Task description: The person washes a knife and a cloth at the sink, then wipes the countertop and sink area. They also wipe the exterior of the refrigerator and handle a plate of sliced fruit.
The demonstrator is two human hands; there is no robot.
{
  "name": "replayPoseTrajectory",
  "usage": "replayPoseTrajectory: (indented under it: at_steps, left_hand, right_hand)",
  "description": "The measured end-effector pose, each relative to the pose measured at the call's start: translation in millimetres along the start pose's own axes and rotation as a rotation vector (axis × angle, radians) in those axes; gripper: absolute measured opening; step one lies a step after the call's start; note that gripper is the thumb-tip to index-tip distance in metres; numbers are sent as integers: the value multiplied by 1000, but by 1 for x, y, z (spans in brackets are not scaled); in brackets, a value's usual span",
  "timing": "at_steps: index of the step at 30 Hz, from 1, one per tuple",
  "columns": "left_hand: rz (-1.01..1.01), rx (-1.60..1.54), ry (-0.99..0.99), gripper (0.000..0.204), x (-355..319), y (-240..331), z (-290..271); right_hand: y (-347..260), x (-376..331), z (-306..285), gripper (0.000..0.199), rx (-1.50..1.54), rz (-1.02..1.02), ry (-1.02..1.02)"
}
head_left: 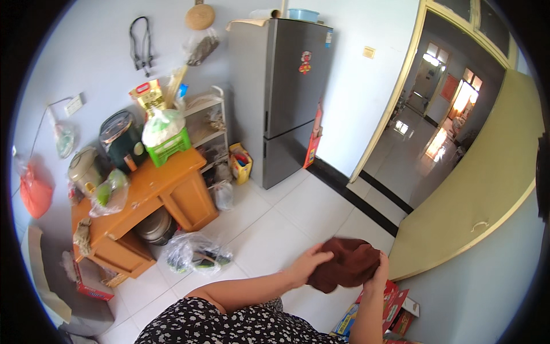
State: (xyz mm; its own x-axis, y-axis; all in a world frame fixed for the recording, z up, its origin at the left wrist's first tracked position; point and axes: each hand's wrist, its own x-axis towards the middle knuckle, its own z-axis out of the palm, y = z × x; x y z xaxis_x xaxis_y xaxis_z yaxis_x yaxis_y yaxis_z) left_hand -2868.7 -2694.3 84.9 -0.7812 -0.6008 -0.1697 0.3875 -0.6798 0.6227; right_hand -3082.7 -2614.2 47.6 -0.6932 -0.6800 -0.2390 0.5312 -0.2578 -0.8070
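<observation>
A dark reddish-brown cloth point(344, 264), soft and bunched up, is held in front of me at the lower right, above the tiled floor. My left hand point(309, 265) grips its left side, with the thumb lying over the top. At the right edge of the cloth, my right hand point(376, 274) is closed on it, its fingers partly hidden behind the fabric. What the cloth is exactly, I cannot make out. Beneath my right forearm, several colourful boxes point(395, 307) are stacked on the floor.
A grey fridge point(292, 80) stands against the far wall. To its left are a white rack point(207, 106) and an orange-brown desk point(166, 178) bearing cookers and a green basket point(172, 148). A clear plastic bag point(197, 252) lies on the floor. At right, a yellowish door point(475, 189) stands open.
</observation>
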Motion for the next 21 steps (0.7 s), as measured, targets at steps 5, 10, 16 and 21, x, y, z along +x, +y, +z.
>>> replayPoseTrajectory:
  at_steps: [5,10,16,21]
  left_hand:
    - [8,-199,-3,38,126,86,2]
    - [-213,-144,-245,40,248,128,35]
    - [-388,-91,-358,56,361,98,90]
    - [-235,34,-246,46,483,97,102]
  right_hand:
    - [-12,128,-23,11,-226,-74,13]
    - [-22,209,13,57,-316,166,-228]
    - [-47,283,86,75,-165,431,-518]
    - [-90,400,47,82,-39,438,-828]
